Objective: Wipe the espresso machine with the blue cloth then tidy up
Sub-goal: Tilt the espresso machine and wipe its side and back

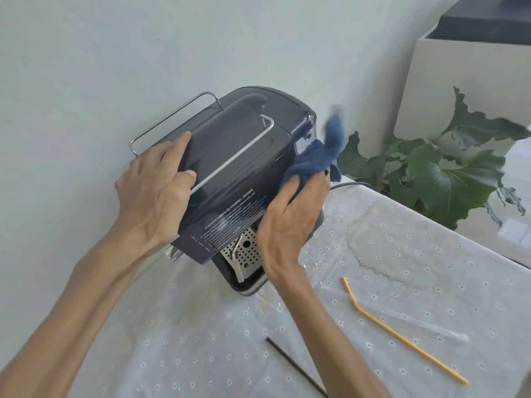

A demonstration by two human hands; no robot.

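The dark grey espresso machine (241, 156) stands on the table against the wall, seen from above, with a metal rail around its top and a perforated drip tray at its front. My left hand (155, 191) grips the machine's left top edge, thumb over the rail. My right hand (287, 222) presses the bunched blue cloth (316, 156) against the machine's right side. One corner of the cloth sticks up, blurred.
A white eyelet tablecloth (402, 282) covers the table. On it lie a bent yellow straw (402, 337) and a black straw (293, 366). A leafy plant (442, 173) and a beige cabinet (474, 81) stand at the right, past the table's edge. A black cable runs behind the machine.
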